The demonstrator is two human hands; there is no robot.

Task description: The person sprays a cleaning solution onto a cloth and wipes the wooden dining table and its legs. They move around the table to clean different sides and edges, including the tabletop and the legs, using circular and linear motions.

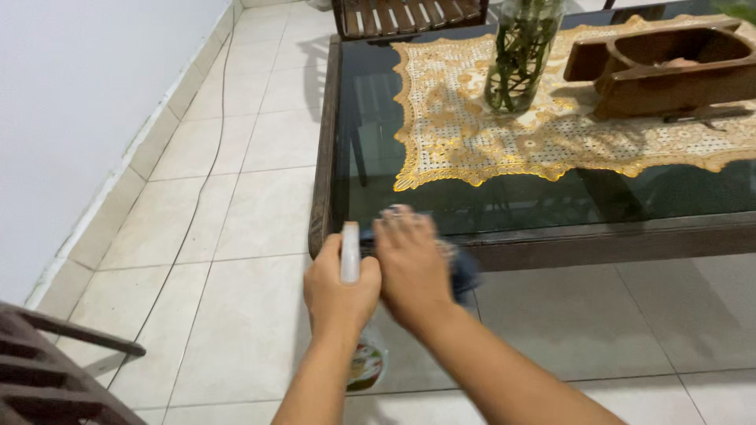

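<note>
We stand on a pale tiled floor (260, 212) beside a white wall, with a thin dark cable (201, 181) running along the tiles and a low glass-topped table (370, 134) in a dark wooden frame in front of us. On the glass lie a gold lace runner (465, 134), a glass jar of green stems (520, 55) and a carved wooden tray (669, 67), all well back from the near edge. Our left hand (339, 295) is wrapped round the neck of a spray bottle (350, 256), fingers closed on it, the white head pointing up towards the table's near corner and the labelled body hanging below the wrist over the tiles. Our right hand (413, 271) lies flat at the near rim of the glass, fingers together and stretched forward; it is blurred, and something bluish, perhaps a cloth (463, 271), shows under and behind it, though we cannot tell whether the fingers grip it or only press on it. As we judge it, the cleaning of the glass is at an early point: only this front corner is being worked, no wet streaks or wiped patches can be made out, and the wide stretch under and around the runner is left, with its things not yet lifted off.
</note>
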